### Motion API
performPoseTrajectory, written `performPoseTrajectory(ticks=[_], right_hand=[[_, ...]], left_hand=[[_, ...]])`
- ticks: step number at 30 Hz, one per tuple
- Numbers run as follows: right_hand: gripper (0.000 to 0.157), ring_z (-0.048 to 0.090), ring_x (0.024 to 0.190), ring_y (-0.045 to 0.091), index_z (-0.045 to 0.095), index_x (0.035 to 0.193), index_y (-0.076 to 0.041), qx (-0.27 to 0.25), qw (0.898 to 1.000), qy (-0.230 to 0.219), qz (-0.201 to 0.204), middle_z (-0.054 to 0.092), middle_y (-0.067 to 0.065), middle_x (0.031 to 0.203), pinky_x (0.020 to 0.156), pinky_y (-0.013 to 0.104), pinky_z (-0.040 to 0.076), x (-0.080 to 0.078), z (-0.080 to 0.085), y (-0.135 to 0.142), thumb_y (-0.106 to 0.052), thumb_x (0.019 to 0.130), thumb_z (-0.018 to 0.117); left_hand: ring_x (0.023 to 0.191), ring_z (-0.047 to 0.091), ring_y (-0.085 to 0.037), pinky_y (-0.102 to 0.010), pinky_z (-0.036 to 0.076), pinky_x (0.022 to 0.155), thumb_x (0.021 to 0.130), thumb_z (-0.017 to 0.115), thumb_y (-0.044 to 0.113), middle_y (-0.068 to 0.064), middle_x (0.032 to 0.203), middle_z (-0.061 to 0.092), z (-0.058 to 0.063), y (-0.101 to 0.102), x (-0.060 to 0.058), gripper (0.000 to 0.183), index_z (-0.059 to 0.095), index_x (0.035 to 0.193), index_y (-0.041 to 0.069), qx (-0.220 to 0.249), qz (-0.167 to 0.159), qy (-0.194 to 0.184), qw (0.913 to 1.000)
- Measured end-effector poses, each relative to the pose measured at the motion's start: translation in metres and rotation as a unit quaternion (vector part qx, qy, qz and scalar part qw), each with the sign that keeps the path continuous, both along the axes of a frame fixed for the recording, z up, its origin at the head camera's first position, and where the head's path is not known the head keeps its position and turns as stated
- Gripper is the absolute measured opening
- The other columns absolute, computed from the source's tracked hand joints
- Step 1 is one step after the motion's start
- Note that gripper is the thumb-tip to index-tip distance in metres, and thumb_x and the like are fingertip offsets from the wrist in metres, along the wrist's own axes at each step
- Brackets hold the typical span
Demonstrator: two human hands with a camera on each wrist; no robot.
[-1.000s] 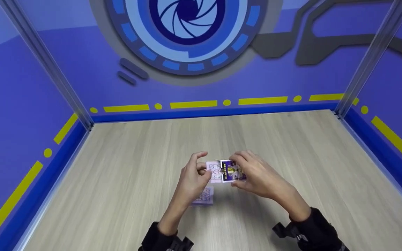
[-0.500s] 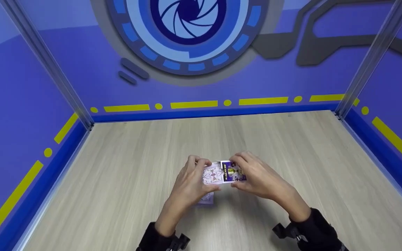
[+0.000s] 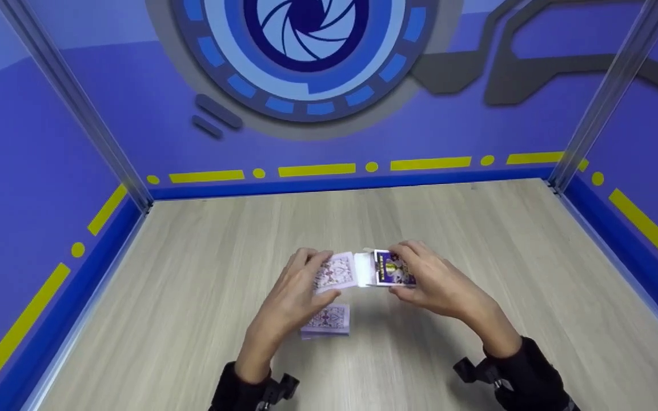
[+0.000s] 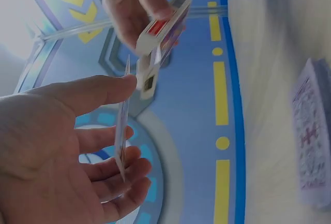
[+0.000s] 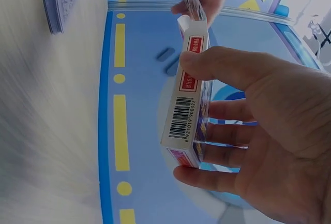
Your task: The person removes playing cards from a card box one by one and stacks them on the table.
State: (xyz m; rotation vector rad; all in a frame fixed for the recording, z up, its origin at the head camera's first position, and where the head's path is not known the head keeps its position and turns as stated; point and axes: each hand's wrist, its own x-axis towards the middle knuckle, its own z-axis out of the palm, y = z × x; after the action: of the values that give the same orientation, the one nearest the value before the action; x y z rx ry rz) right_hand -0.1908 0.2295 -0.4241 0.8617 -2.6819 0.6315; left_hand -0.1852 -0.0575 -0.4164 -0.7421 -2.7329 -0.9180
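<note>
My left hand [image 3: 280,305] pinches a thin packet of playing cards [image 3: 337,272], ornate pinkish backs facing up, between thumb and fingers. Seen edge-on in the left wrist view, the held cards [image 4: 122,123] look very thin. Just to the right, my right hand [image 3: 446,288] grips a small card box [image 3: 393,269] by its sides; it has a purple picture on top and a barcode on one narrow side [image 5: 181,115]. Its white flap [image 3: 364,270] stands out towards the cards, beside their edge. Below my left hand, a stack of playing cards [image 3: 329,319] lies on the table.
The wooden table [image 3: 220,257] is enclosed by blue panels [image 3: 283,148] at the back and both sides. Metal posts [image 3: 603,97] stand at the back corners. Both wrists wear black bands with small devices [image 3: 472,371].
My left hand has taken hold of the cards and drawn them leftwards out of the box, uncovering the white flap. The right hand with the box has shifted slightly right and away.
</note>
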Motion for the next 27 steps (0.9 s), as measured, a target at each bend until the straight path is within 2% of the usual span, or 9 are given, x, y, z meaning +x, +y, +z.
performPoseTrajectory(ticks=[6, 10, 12, 16, 20, 27], right_hand=[[0.06, 0.057, 0.104, 0.021, 0.055, 0.137, 0.0, -0.023, 0.999, 0.016, -0.015, 0.059, 0.013, 0.129, 0.079, 0.037, 0.055, 0.001, 0.005, 0.012, -0.015, 0.086, 0.083], [0.062, 0.056, 0.102, 0.02, 0.054, 0.139, 0.0, -0.035, 0.999, 0.014, -0.024, 0.059, 0.013, 0.13, 0.077, 0.036, 0.054, 0.001, 0.007, 0.015, -0.015, 0.087, 0.082], [0.062, 0.056, 0.102, 0.021, 0.054, 0.139, -0.001, -0.036, 0.999, 0.01, -0.027, 0.059, 0.013, 0.13, 0.077, 0.036, 0.054, 0.001, 0.007, 0.016, -0.016, 0.086, 0.083], [0.061, 0.056, 0.104, 0.021, 0.055, 0.139, -0.002, -0.033, 0.999, 0.002, -0.029, 0.058, 0.013, 0.13, 0.08, 0.037, 0.054, 0.0, 0.008, 0.015, -0.018, 0.086, 0.083], [0.061, 0.056, 0.105, 0.022, 0.056, 0.139, -0.003, -0.031, 0.999, 0.001, -0.028, 0.058, 0.012, 0.13, 0.08, 0.037, 0.054, 0.0, 0.009, 0.015, -0.019, 0.087, 0.083], [0.063, 0.056, 0.105, 0.021, 0.055, 0.139, -0.003, -0.028, 0.999, 0.014, -0.024, 0.058, 0.012, 0.13, 0.079, 0.038, 0.055, 0.0, 0.007, 0.015, -0.017, 0.085, 0.084]], left_hand=[[0.108, 0.056, -0.019, -0.041, 0.05, 0.094, 0.089, 0.082, 0.015, -0.01, 0.131, 0.058, 0.009, -0.017, 0.0, 0.066, 0.053, 0.147, 0.002, -0.012, 0.001, -0.017, 0.9998], [0.103, 0.053, -0.017, -0.037, 0.049, 0.087, 0.089, 0.083, 0.017, -0.008, 0.128, 0.059, 0.009, -0.022, -0.001, 0.068, 0.053, 0.149, 0.004, -0.031, -0.002, -0.043, 0.9986], [0.104, 0.053, -0.017, -0.037, 0.05, 0.086, 0.088, 0.083, 0.016, -0.008, 0.128, 0.059, 0.006, -0.022, -0.002, 0.068, 0.054, 0.148, 0.004, -0.04, -0.003, -0.055, 0.9977], [0.113, 0.057, -0.023, -0.042, 0.051, 0.095, 0.085, 0.084, 0.01, -0.011, 0.132, 0.059, -0.004, -0.02, -0.006, 0.066, 0.057, 0.144, 0.004, -0.053, -0.006, -0.076, 0.9957], [0.123, 0.057, -0.03, -0.048, 0.047, 0.105, 0.082, 0.084, 0.006, -0.013, 0.136, 0.059, -0.013, -0.018, -0.01, 0.065, 0.058, 0.142, 0.005, -0.074, -0.017, -0.096, 0.9925], [0.131, 0.054, -0.031, -0.048, 0.042, 0.111, 0.08, 0.084, 0.004, -0.011, 0.139, 0.059, -0.023, -0.011, -0.013, 0.066, 0.059, 0.141, 0.005, -0.107, -0.031, -0.133, 0.9848]])
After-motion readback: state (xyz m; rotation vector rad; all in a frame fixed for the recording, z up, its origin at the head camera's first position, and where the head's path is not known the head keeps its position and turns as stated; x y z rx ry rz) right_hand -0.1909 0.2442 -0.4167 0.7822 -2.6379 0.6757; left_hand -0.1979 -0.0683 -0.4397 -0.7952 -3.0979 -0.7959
